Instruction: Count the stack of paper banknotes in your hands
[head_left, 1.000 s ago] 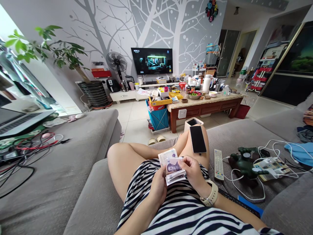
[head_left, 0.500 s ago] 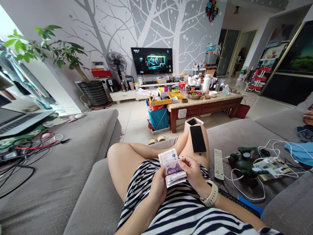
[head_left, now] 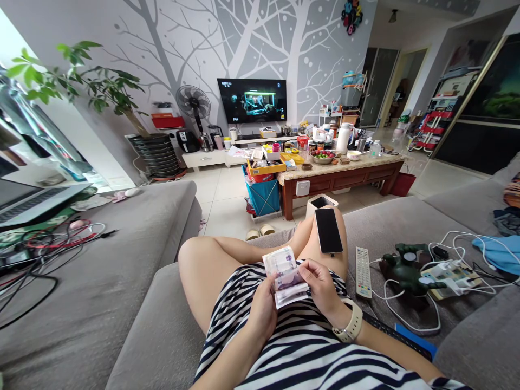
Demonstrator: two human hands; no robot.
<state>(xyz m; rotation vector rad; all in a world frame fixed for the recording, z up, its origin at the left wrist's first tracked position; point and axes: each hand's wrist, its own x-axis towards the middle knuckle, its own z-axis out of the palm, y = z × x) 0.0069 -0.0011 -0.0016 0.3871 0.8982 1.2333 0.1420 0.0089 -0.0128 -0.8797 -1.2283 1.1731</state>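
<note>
A small stack of purple and white banknotes (head_left: 283,264) is held above my lap, over the striped cloth. My left hand (head_left: 264,306) grips the stack along its left side, with the thumb on top. Opposite it, my right hand (head_left: 320,284) pinches the right edge of one note between thumb and fingers; a "5" shows on that note. Other notes stick out below and above it. A black-screened smartphone (head_left: 329,231) rests on my right thigh, just beyond the right hand. A pale watch (head_left: 350,322) is on my right wrist.
On the grey sofa (head_left: 162,325) to my right lie a remote control (head_left: 363,273), a dark green figure (head_left: 408,271) and a power strip (head_left: 455,279) with white cables. Tangled cables and a laptop (head_left: 40,203) are on the left. A crowded coffee table (head_left: 337,176) stands ahead.
The top note has shifted and its middle now bends differently between my hands. My right fingers have moved slightly. The left hand, phone and surroundings look unchanged.
</note>
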